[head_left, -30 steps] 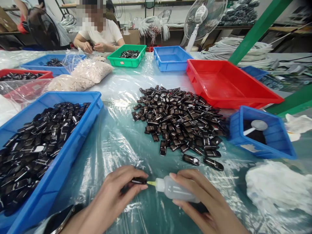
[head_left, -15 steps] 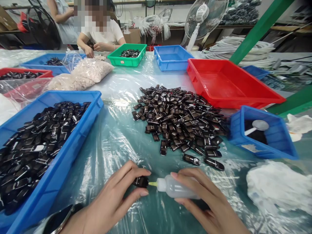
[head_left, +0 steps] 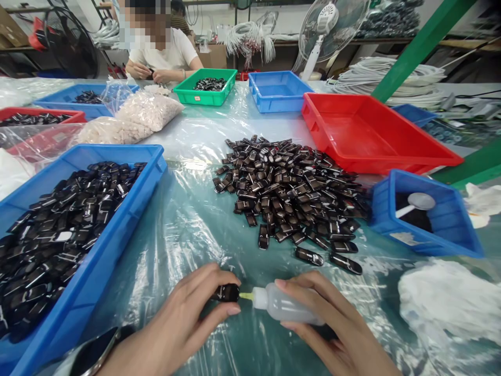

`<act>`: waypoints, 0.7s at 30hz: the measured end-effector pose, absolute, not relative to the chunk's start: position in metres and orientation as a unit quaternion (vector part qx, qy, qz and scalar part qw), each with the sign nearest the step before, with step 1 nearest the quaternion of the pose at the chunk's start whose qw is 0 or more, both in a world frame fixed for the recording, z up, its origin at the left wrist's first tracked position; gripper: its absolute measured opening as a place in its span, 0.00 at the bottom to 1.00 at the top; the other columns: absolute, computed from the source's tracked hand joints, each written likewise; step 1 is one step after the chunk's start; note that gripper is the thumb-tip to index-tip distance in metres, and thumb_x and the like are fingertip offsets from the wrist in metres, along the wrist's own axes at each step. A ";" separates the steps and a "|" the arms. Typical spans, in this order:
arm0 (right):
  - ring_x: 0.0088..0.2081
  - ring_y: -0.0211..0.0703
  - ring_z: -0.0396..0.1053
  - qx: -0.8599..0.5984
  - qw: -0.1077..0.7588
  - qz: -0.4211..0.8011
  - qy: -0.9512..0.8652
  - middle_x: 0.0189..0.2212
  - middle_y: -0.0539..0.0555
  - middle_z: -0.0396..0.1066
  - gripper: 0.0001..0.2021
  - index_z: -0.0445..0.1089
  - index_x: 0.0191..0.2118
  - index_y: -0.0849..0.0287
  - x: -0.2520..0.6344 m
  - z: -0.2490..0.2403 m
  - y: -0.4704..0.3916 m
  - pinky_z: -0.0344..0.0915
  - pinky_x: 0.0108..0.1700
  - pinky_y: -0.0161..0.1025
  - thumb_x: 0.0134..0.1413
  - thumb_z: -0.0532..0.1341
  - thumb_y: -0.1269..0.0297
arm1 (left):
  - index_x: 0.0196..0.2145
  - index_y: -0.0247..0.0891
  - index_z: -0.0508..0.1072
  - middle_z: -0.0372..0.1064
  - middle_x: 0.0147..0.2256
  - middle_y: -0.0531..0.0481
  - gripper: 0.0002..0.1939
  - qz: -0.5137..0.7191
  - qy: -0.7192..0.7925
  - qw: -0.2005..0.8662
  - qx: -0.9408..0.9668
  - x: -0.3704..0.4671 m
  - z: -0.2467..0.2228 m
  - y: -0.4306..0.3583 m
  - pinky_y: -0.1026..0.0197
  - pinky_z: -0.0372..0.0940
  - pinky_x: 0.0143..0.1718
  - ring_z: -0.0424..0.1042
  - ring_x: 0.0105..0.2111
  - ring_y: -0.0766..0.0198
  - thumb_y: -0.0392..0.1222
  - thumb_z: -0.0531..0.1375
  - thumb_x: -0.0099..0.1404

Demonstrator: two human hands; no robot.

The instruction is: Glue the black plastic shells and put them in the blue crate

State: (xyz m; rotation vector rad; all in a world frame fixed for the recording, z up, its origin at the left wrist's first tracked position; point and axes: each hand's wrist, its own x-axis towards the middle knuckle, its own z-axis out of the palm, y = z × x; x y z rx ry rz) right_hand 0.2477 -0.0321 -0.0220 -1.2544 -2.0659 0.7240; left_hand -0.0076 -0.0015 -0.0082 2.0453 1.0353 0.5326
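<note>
Free lane between large blue tray [head_left: 118,230] and blocking black pile [head_left: 289,190]

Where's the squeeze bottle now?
Head view, low, right of centre: the bottle is in the right hand, its yellow tip facing the black piece in the left hand.

Left hand [head_left: 191,308], one: lower left of my view, back turned up toward my camera, fingers curled together on far side, thumb opposed on near side, tips close in pinch. Left forearm [head_left: 136,347], one: bare, slanting up from bottom edge. Right hand [head_left: 329,316], one: lower right, fingers bent, thumb opposed, wider grip than left. As I see them, both sets of fingertips face inward, apart.
</note>
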 end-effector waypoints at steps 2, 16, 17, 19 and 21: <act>0.41 0.42 0.70 -0.473 0.305 0.277 -0.779 0.43 0.55 0.65 0.20 0.62 0.57 0.44 0.248 -0.023 -0.033 0.72 0.37 0.35 0.62 0.57 0.70 | 0.49 0.48 0.63 0.68 0.39 0.51 0.08 0.216 0.409 0.376 0.803 -0.008 -0.009 -0.002 0.59 0.65 0.35 0.71 0.37 0.58 0.44 0.51 0.73; 0.50 0.42 0.68 -0.598 0.415 0.326 -0.603 0.49 0.56 0.66 0.16 0.54 0.56 0.47 0.239 -0.024 -0.033 0.72 0.43 0.33 0.65 0.53 0.62 | 0.39 0.44 0.66 0.65 0.32 0.51 0.20 0.280 0.588 0.413 0.636 -0.003 0.001 0.012 0.59 0.60 0.34 0.64 0.32 0.59 0.56 0.41 0.73; 0.51 0.41 0.68 -0.581 0.431 0.333 -0.605 0.49 0.56 0.67 0.16 0.52 0.57 0.47 0.236 -0.024 -0.031 0.70 0.46 0.33 0.65 0.52 0.62 | 0.39 0.43 0.66 0.65 0.34 0.50 0.20 0.282 0.583 0.423 0.634 -0.003 0.001 0.011 0.58 0.61 0.36 0.65 0.35 0.58 0.56 0.41 0.73; 0.52 0.40 0.68 -0.547 0.449 0.330 -0.625 0.50 0.57 0.66 0.17 0.51 0.57 0.48 0.231 -0.027 -0.024 0.69 0.49 0.35 0.65 0.51 0.63 | 0.39 0.43 0.65 0.65 0.37 0.49 0.20 0.287 0.573 0.439 0.629 -0.001 0.000 0.010 0.57 0.62 0.41 0.65 0.41 0.56 0.57 0.42 0.73; 0.51 0.42 0.68 -0.540 0.442 0.309 -0.646 0.50 0.57 0.67 0.15 0.52 0.55 0.50 0.227 -0.030 -0.017 0.70 0.47 0.36 0.65 0.52 0.63 | 0.38 0.43 0.65 0.65 0.38 0.49 0.20 0.296 0.574 0.441 0.624 0.000 -0.001 0.009 0.56 0.61 0.44 0.64 0.44 0.54 0.57 0.41 0.73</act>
